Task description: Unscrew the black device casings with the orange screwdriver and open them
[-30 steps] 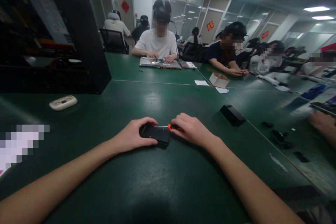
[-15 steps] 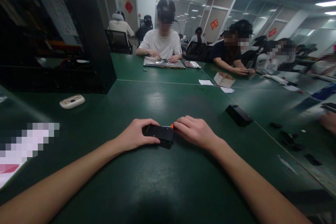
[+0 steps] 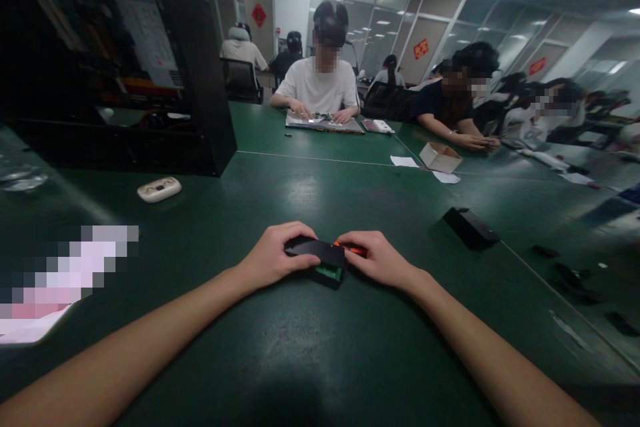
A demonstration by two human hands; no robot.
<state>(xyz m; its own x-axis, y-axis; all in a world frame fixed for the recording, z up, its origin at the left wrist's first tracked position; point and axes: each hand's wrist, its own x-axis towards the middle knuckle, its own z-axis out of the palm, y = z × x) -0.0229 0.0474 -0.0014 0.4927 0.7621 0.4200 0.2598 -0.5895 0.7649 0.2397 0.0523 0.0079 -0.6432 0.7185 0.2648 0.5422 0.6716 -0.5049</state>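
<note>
My left hand (image 3: 280, 255) grips a small black plastic case (image 3: 320, 252), thumb on the near side and fingers on the far side. The case's top cover is tilted up at the near right edge, and a green circuit board (image 3: 330, 271) shows in the gap. My right hand (image 3: 377, 257) is closed around a screwdriver with an orange and black handle (image 3: 356, 249), close against the right end of the case. The screwdriver's tip is hidden behind or in the case.
A black computer case (image 3: 200, 80) stands at the left, with a white earbud case (image 3: 159, 190) before it. To the right lie a black box (image 3: 470, 228) and several small black parts (image 3: 575, 277). A person (image 3: 323, 87) works across the green table (image 3: 300, 353).
The case's cover has lifted at the near right edge, exposing the green board. The screwdriver's bare shaft no longer shows. The view has turned slightly left.
</note>
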